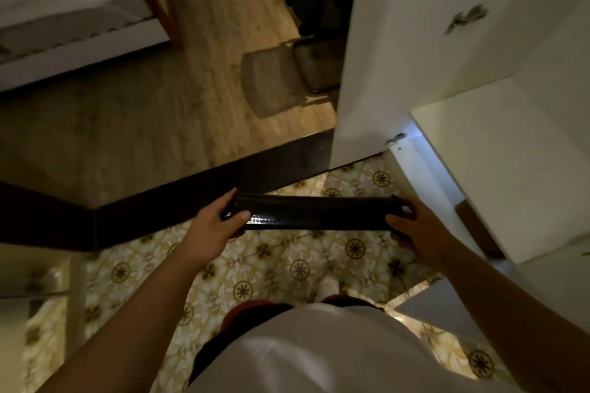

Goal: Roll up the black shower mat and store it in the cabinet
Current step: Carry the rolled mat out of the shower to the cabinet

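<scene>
The black shower mat (314, 212) is rolled into a long horizontal tube with a dotted surface, held in the air above the patterned tile floor. My left hand (212, 226) grips its left end, thumb on top. My right hand (415, 226) grips its right end. A white cabinet (510, 175) stands at the right, and its open door (399, 41) swings out toward the far side. The cabinet's inside is hidden from this angle.
A dark threshold strip (198, 195) divides the tile floor (287, 268) from a wooden floor (191, 89). A bed (64, 9) stands far left. A dark chair (316, 41) sits behind the open door. A white surface (32, 281) lies at left.
</scene>
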{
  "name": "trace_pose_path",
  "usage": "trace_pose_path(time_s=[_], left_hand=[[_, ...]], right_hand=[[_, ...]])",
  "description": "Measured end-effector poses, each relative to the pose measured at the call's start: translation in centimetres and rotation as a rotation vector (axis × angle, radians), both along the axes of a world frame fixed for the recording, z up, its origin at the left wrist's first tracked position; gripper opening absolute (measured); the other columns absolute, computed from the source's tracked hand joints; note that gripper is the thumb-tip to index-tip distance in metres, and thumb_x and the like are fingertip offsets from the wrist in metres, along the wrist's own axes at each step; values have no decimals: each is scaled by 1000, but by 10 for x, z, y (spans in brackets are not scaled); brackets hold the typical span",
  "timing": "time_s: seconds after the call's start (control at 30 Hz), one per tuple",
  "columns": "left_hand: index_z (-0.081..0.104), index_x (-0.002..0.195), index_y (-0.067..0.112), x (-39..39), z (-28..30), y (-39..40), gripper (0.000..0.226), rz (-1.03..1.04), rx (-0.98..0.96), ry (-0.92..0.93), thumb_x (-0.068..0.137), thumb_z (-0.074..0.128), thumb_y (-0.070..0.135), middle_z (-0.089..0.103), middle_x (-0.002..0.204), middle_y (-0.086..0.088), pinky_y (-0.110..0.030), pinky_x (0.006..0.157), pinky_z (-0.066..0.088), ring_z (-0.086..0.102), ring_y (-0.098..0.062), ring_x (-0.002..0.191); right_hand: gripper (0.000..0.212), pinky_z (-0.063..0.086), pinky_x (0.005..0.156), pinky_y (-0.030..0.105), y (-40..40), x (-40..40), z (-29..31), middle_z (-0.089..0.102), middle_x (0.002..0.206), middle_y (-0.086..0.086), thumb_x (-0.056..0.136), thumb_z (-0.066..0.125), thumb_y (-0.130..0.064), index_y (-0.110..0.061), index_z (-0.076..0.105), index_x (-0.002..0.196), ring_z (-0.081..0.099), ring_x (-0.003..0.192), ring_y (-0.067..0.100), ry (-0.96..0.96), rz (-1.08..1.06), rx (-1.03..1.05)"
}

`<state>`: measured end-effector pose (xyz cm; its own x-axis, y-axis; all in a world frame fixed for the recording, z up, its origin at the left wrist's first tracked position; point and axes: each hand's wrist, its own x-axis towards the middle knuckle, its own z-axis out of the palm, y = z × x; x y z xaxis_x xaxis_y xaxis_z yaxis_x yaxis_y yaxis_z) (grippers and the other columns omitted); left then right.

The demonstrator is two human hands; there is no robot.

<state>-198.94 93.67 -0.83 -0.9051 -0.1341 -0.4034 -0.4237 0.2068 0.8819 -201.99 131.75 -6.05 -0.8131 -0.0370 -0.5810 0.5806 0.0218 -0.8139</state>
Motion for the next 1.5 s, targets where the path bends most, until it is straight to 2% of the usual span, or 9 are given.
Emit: trace_pose_path(time_s=[0.1, 0.23, 0.47, 0.57, 0.67, 0.83, 0.97, 1.13, 1.5], left_hand=[[40, 144, 22, -50, 2, 16, 62, -61, 23, -16, 88, 66, 15, 59, 120, 3, -23, 72, 57, 65, -9, 97], [40, 146, 18, -118, -4, 36, 63, -187, 30, -44, 89, 66, 15, 57, 130, -6, -30, 81, 56, 62, -18, 107], [46, 141, 16, -241, -15, 83, 54, -452, 145, -101, 91, 62, 9, 66, 120, -6, -26, 75, 57, 67, -21, 103], [62, 117, 31, -293, -15, 104, 37, -643, 205, -104, 91, 59, 4, 74, 103, 11, -21, 70, 56, 69, -12, 97], [61, 106, 42, -336, -15, 120, 37, -801, 150, -63, 90, 63, 9, 72, 96, 25, -15, 64, 53, 68, -1, 91], [65, 91, 61, -394, -16, 151, 43, -1019, 80, -48, 87, 68, 18, 70, 92, 28, -14, 61, 51, 68, 1, 86], [66, 94, 63, -416, -21, 178, 45, -1147, 109, -75, 89, 66, 18, 70, 100, 27, -20, 70, 55, 66, -1, 96], [66, 98, 60, -419, -24, 208, 39, -1243, 112, -78, 89, 66, 21, 69, 106, 24, -24, 73, 57, 66, -4, 98], [66, 95, 61, -403, -47, 258, 44, -1218, 73, -123, 89, 66, 17, 69, 101, 27, -22, 72, 56, 66, -2, 96]], right_hand=[[38, 51, 55, 31, 14, -23, 7, 67, 85, 10, 82, 72, -13, -26, 56, 114, 62, 63, 20, 13, -61, 20], [48, 50, 72, 44, 35, -41, 6, 64, 100, 20, 80, 73, -13, -16, 53, 123, 61, 79, 32, 12, -171, 12], [55, 54, 69, 37, 57, -61, 3, 71, 94, 9, 59, 85, -38, -28, 62, 108, 68, 79, 25, 31, -438, 31], [52, 53, 71, 39, 55, -68, 3, 71, 97, 12, 68, 83, -38, -23, 63, 113, 68, 84, 26, 70, -575, 29], [51, 43, 48, 25, 43, -72, 8, 66, 76, -1, 74, 78, -37, -19, 61, 119, 56, 58, 14, 87, -688, 14], [44, 37, 45, 22, 22, -64, 11, 59, 68, -7, 81, 71, -29, -19, 62, 123, 45, 52, 13, 132, -879, -38], [30, 41, 51, 27, 6, -53, 11, 60, 71, -7, 88, 66, -23, -26, 66, 118, 47, 56, 15, 129, -1002, 7], [29, 37, 49, 28, 1, -38, 8, 58, 70, -4, 88, 66, -20, -27, 68, 115, 46, 56, 17, 155, -1109, 11], [35, 40, 46, 24, 52, -17, -12, 63, 71, -6, 82, 70, -26, -30, 67, 116, 51, 59, 17, 118, -1088, -35]])
